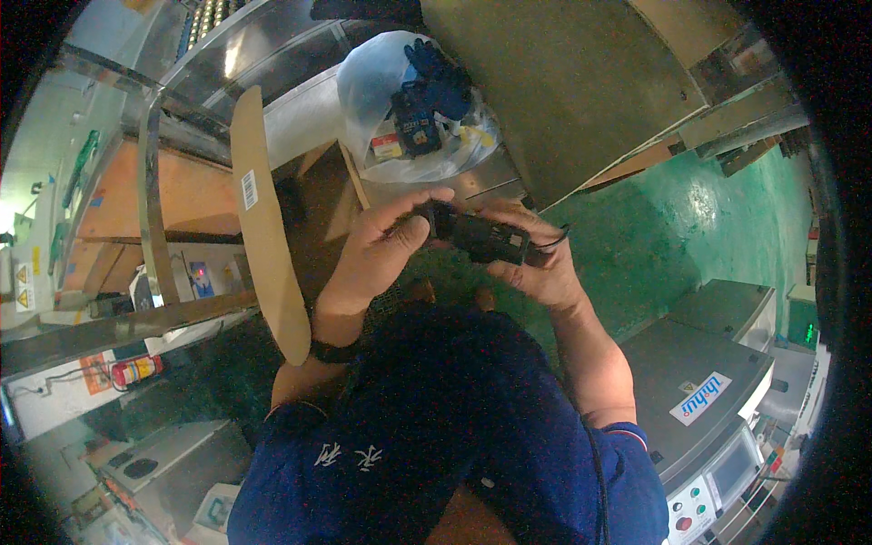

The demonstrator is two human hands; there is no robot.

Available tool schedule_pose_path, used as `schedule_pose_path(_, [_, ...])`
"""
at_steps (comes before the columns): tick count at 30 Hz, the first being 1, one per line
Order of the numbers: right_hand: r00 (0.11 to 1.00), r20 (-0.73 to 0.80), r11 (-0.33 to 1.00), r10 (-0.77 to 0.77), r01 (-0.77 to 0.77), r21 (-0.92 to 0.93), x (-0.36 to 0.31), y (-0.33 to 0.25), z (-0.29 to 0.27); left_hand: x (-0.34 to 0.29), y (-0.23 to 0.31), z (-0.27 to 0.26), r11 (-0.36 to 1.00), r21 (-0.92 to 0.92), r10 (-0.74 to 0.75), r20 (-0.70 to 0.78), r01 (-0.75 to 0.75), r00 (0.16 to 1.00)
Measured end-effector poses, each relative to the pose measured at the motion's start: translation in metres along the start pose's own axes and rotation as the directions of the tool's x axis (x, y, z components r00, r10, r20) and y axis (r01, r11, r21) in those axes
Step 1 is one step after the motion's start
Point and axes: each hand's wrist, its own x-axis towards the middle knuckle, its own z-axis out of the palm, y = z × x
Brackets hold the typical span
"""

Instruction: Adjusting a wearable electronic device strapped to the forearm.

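Note:
In front of my chest I hold a small black boxy device [490, 239] with a thin black cable [556, 242] by its right end. My right hand [545, 272] is closed round the device's right end, thumb below and fingers above. My left hand [386, 241] is at the other end, its thumb and fingers curled on a dark strap-like part [440, 218]; its exact shape is too dark to tell. A black band [336, 352] circles my left wrist. Just beyond my hands lies a clear plastic bag [363, 100] holding dark gloves [436, 73], a black device [416, 127] and a small red-and-white box [386, 146].
A curved tan board [263, 236] stands close by my left forearm, next to an open brown carton [318, 191]. A large dark panel [563, 82] lies at the far right. A grey machine cabinet [699, 386] with buttons stands at my right, on green floor [636, 218].

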Motion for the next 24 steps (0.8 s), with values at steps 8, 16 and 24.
schedule_pose_path(8, [0.999, -0.046, 0.999, -0.020, 0.021, 0.026, 0.002, -0.001, 0.003, 0.003, -0.024, 0.000, 0.964, -0.265, -0.015, -0.057, 0.000, 0.998])
schedule_pose_path(16, [0.989, -0.145, 0.987, 0.035, -0.012, 0.159, 0.004, -0.007, 0.019, 0.002, -0.028, 0.003, 0.947, -0.320, -0.002, -0.042, -0.012, 0.999])
schedule_pose_path(24, [0.974, -0.186, 0.955, 0.129, -0.072, 0.287, -0.001, -0.020, 0.018, -0.004, -0.020, -0.003, 0.547, -0.834, -0.062, 0.041, 0.068, 0.997])
